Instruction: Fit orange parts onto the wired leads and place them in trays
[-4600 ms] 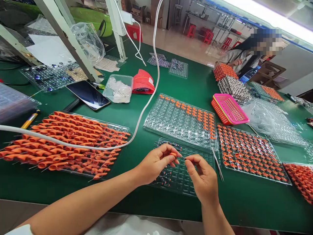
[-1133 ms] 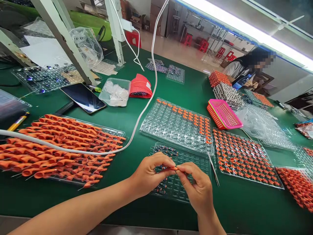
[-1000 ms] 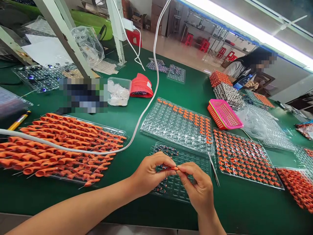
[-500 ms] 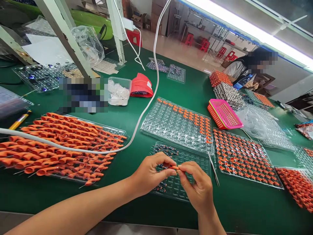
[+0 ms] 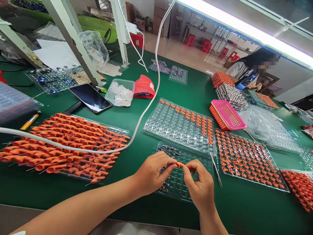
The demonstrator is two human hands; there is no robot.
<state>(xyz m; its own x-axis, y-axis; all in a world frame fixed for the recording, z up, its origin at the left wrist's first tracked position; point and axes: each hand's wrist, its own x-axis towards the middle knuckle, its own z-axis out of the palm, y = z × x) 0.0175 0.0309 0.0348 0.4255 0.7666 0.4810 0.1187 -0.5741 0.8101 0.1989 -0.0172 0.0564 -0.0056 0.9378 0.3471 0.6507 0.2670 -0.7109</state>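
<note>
A small orange plastic part point(image 5: 180, 164) is pinched between both hands. My left hand point(image 5: 152, 171) grips its left end between thumb and forefinger, while my right hand point(image 5: 200, 182) closes on the right end. Beneath the hands lies a clear plastic tray point(image 5: 179, 186) with small dark wired components point(image 5: 168, 150) along its left and upper edges, partly hidden by my left hand. Just beyond stands a clear moulded tray point(image 5: 171, 130) with orange pieces in its top row and right side. Metal tweezers point(image 5: 216, 171) rest to the right of my right hand.
Many orange shells point(image 5: 66, 143) fill a tray at left. Another filled tray point(image 5: 251, 160) lies at right, near a pink basket point(image 5: 228, 114). A white cable point(image 5: 144, 116) hangs across the bench. Behind are a phone point(image 5: 91, 98) and a plastic tub point(image 5: 119, 93); a person point(image 5: 246, 67) sits farther back.
My hands have drawn slightly apart, and more of the orange part shows between them. The camera view has shifted slightly, moving the bench a little to the right.
</note>
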